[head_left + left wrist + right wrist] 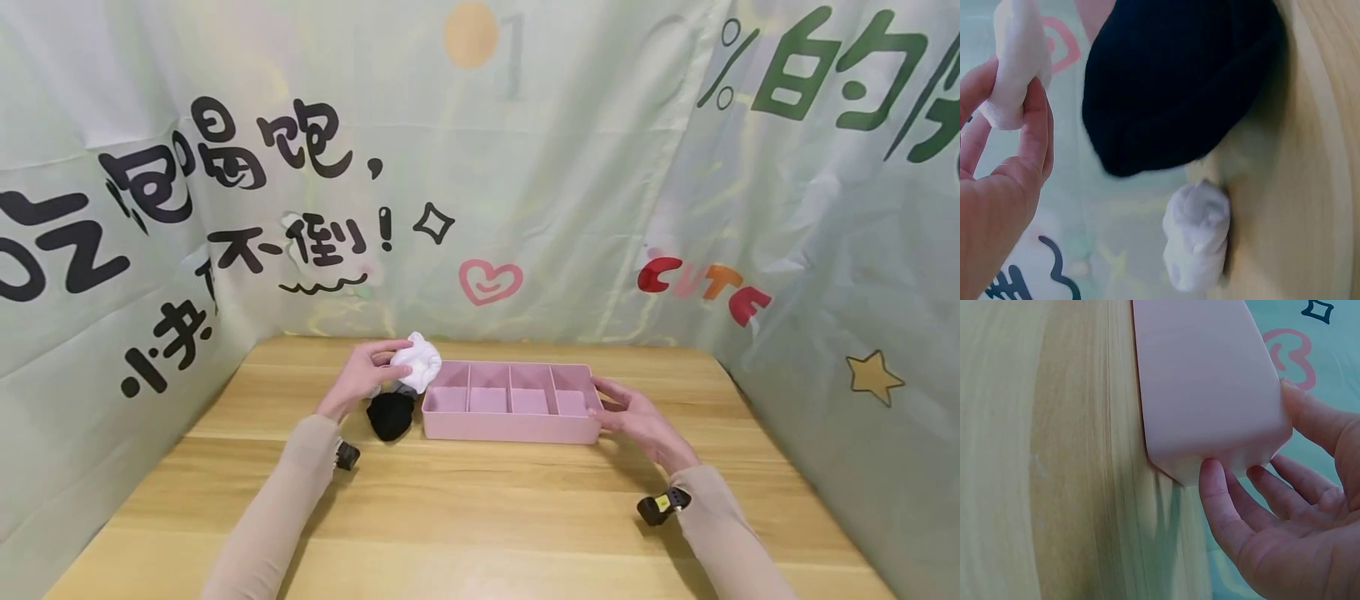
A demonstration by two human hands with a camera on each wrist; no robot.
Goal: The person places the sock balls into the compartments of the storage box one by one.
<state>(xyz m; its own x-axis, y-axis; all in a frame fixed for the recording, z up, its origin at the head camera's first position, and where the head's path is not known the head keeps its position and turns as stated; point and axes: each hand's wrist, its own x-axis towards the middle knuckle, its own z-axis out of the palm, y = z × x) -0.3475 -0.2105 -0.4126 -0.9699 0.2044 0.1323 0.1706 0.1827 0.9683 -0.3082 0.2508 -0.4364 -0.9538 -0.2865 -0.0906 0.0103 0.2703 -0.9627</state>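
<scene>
My left hand point(362, 372) pinches a white balled-up sock point(420, 364) between thumb and fingers, raised beside the left end of a pink divided storage box point(510, 428). Below that hand lies a black balled-up sock point(390, 416), large in the left wrist view. Behind it a grey sock point(405, 389) is partly hidden. Another whitish balled-up sock point(1196, 237) sits on the table in the left wrist view. My right hand point(637, 421) holds the box's right end, thumb near the front corner and fingers at the rear. The visible compartments contain nothing.
The box and socks rest toward the back of a wooden table point(480, 517). A printed cloth point(570, 192) hangs behind the table and along both sides. A black wrist camera point(663, 506) is strapped to the right wrist.
</scene>
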